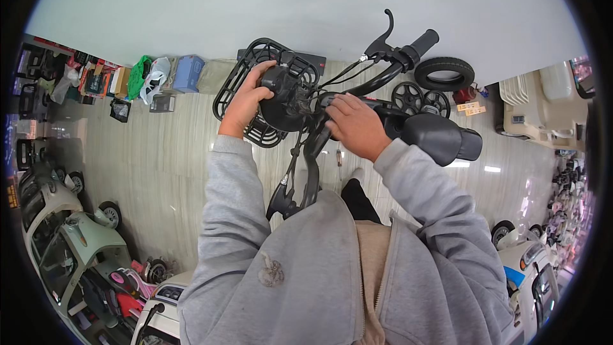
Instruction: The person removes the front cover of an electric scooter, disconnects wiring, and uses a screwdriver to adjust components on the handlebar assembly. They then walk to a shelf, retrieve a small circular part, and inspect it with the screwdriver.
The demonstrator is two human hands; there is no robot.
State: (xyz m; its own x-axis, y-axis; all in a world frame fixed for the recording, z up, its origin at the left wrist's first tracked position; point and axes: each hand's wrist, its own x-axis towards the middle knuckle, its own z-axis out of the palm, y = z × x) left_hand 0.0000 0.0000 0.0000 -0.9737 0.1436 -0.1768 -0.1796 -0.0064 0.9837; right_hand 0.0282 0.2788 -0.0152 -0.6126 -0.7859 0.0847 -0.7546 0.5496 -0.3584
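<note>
A bike's black handlebar runs from near my body to the grip and brake lever at upper right, with cables around its middle. My left hand grips a rounded black housing inside the front of the bike, beside the black wire basket. My right hand is curled over the middle of the handlebar by the stem, fingers bent; whether anything small is under them is hidden. The black saddle sits to the right of that hand.
A pale wall stands ahead. Along it lie bags and bins, a tyre and black wheels. Small vehicles crowd the left and lower right, with a cream one at right. Pale tiled floor surrounds me.
</note>
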